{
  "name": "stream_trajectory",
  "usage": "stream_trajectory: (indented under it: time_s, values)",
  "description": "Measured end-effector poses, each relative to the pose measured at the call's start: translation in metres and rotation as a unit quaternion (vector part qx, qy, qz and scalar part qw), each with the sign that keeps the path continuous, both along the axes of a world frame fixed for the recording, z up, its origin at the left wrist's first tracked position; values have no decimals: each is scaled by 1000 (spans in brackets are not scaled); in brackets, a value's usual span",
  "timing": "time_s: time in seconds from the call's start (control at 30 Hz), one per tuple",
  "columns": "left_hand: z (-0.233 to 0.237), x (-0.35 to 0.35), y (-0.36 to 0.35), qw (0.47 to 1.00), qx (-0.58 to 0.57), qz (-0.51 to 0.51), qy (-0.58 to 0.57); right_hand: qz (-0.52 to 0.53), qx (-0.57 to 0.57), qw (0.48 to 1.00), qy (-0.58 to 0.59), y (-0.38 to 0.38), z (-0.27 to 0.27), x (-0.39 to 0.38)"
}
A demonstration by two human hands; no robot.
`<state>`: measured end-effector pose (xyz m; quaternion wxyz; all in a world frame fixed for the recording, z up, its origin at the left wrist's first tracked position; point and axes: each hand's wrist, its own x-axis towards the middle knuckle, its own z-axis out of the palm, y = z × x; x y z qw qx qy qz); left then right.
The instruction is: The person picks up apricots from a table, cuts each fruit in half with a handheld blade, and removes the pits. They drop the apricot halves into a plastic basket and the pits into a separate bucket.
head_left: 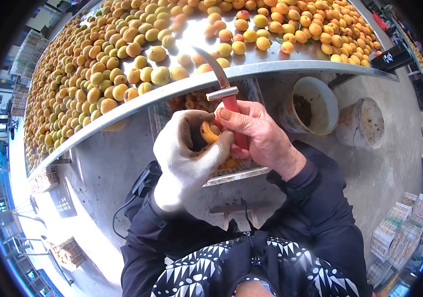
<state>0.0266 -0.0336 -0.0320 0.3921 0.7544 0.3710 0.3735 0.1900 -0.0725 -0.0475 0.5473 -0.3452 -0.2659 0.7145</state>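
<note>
The left hand (186, 153), in a white knit glove, is curled closed around a cut apricot (209, 132), which sits between the gloved fingertips with its orange flesh showing, just below the desk edge. Pressed against it from the other side is the bare right hand (261, 133), clenched on the red handle of a knife (222, 81) with the thumb laid near the fruit; the curved blade rises clear of both hands and crosses the rim of the desk (280, 66). That metal desk curves across the upper view and carries a dense spread of whole apricots (122, 49), yellow to orange, with a black box (392, 58) at its right end. Directly under the hands a shallow tray (236, 175) holds more fruit, mostly hidden by the hands. To the right, on the concrete floor, stand a white bucket (329, 101) with dark contents and a second, soiled bucket (364, 123) beside it; stacked crates (399, 227) lie further right. Both forearms, in dark sleeves, come up from the lower edge and meet at the fruit, wrists bent inward.
</note>
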Motion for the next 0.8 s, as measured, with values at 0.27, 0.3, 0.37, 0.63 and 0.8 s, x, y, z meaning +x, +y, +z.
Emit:
stream_trajectory:
  time_s: [0.27,0.3,0.37,0.63,0.8]
  values:
    - [-3,-2,3,996,70,-47,5,61,-26,998,-2,1,0,9]
    - [-5,-2,5,994,91,-57,-2,82,-31,996,-19,2,3,10]
    - [-6,-4,7,994,82,-75,2,114,-28,992,-37,3,4,17]
    - [-3,-9,15,984,2,-168,57,69,-2,985,-158,-3,17,26]
    - [-2,-4,11,988,-82,-132,25,30,20,986,-161,-5,11,28]
